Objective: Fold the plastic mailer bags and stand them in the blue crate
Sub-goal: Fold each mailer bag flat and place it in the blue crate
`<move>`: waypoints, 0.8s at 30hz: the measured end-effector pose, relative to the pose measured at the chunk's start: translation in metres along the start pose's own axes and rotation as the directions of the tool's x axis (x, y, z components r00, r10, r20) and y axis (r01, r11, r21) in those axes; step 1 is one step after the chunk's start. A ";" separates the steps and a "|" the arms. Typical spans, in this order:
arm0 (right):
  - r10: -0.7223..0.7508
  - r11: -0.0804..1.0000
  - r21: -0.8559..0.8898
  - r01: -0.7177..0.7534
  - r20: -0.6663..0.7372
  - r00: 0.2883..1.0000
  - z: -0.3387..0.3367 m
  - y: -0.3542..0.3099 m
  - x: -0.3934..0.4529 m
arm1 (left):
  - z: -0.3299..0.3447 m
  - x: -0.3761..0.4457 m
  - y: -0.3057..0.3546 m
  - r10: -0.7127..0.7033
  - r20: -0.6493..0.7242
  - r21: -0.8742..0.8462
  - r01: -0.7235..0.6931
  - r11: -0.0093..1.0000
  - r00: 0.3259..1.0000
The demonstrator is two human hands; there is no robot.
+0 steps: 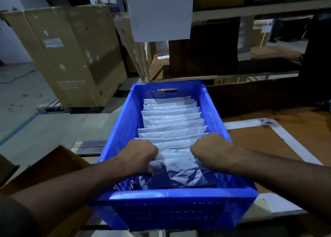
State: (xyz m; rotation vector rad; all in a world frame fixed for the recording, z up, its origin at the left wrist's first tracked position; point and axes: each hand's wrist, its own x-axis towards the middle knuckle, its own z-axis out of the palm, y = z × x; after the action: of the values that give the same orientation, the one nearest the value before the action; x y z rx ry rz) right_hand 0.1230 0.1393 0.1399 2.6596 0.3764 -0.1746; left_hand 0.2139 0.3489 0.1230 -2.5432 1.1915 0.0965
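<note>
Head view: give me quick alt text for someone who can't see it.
Both hands, left hand and right hand, reach into a blue crate and grip the nearest of a row of white folded mailer bags standing on edge. Cardboard boxes and shelving stand behind in dim light.

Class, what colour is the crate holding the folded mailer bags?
Blue: the crate shows best in the head view, the only one.
</note>
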 end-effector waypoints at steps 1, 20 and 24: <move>0.002 0.999 -0.032 -0.001 0.015 1.000 0.002 -0.002 0.001 | 0.001 0.002 0.003 0.012 0.000 0.000 -0.012 1.000 1.000; -0.336 0.903 0.377 0.207 0.317 0.887 0.021 -0.026 0.004 | -0.009 -0.008 0.030 0.168 0.033 -0.119 -0.163 0.979 0.985; -0.304 0.925 0.338 0.175 0.381 0.873 0.027 -0.027 0.004 | 0.013 -0.001 0.033 0.312 0.341 -0.339 -0.193 0.921 0.887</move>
State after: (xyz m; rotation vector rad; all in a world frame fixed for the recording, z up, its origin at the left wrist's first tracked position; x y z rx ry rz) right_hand 0.1173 0.1514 0.1043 2.7415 0.5731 -0.9471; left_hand 0.1894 0.3339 0.1016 -2.4177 1.4193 0.8671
